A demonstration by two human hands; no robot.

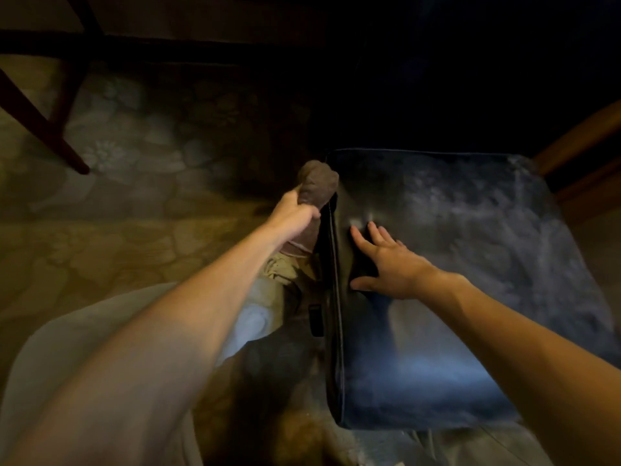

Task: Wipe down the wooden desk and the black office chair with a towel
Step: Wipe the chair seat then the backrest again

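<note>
The black office chair's seat [470, 280] fills the right half of the view, its padded surface dusty and creased. My right hand [386, 264] lies flat on the seat near its left edge, fingers straight and spread, pressing a dent into the padding. My left hand [292, 213] grips a bunched brown towel [317, 185] just off the seat's left edge, near its far corner. The towel's lower end hangs below my fist. The chair's back is lost in darkness at the top.
Patterned carpet [134, 163] covers the floor on the left. Dark wooden furniture legs [57, 129] stand at the upper left. A lighter wooden piece [578, 156] shows at the right edge. My light clothing [84, 348] is at the lower left.
</note>
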